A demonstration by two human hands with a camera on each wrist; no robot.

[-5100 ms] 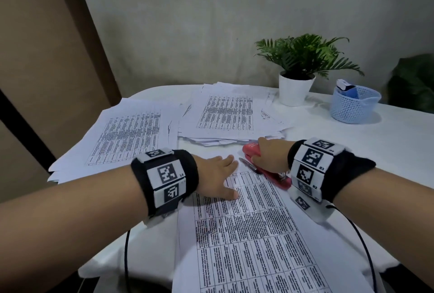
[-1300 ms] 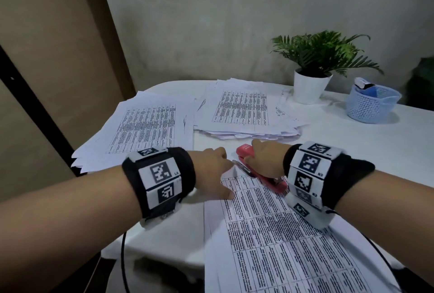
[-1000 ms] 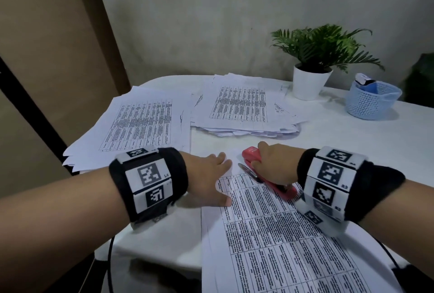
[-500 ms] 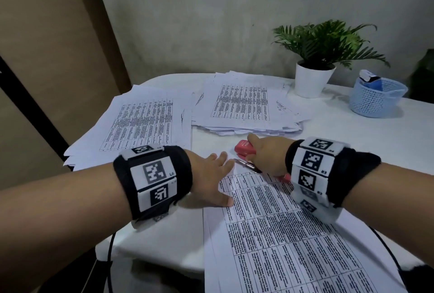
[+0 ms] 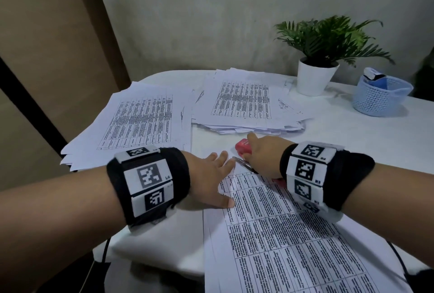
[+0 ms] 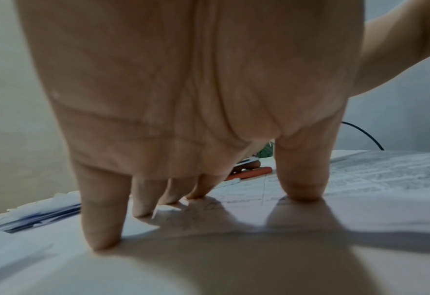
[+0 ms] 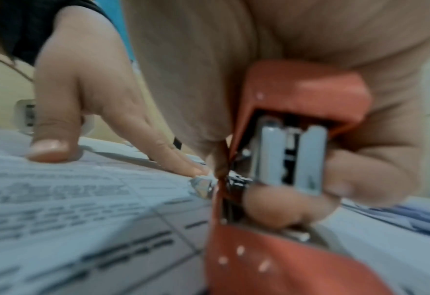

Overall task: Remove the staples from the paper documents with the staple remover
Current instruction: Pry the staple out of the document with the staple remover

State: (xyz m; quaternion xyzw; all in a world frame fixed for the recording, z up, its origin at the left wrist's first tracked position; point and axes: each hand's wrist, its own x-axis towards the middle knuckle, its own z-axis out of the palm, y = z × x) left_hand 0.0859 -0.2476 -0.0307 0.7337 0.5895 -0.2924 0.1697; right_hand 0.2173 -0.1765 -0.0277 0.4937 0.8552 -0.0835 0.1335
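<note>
A printed table document (image 5: 281, 234) lies in front of me on the white table (image 5: 352, 140). My left hand (image 5: 211, 175) presses flat on its top left corner, fingers spread, with the fingertips (image 6: 102, 239) down on the paper. My right hand (image 5: 263, 156) grips a red staple remover (image 5: 243, 148) at the top edge of the document. Its metal tip (image 7: 203, 185) points at the corner right beside my left hand's fingers (image 7: 183, 165). The red body (image 7: 297, 99) sits under my right palm. I cannot make out the staple itself.
Behind the hands lies a loose stack of printed papers (image 5: 246, 102), and another pile (image 5: 141, 119) hangs over the table's left edge. At the back right stand a potted plant (image 5: 314, 76) and a blue mesh basket (image 5: 378, 95).
My right hand has slid the red staple remover slightly farther up along the document's top corner. My left hand stays pressed on the paper.
</note>
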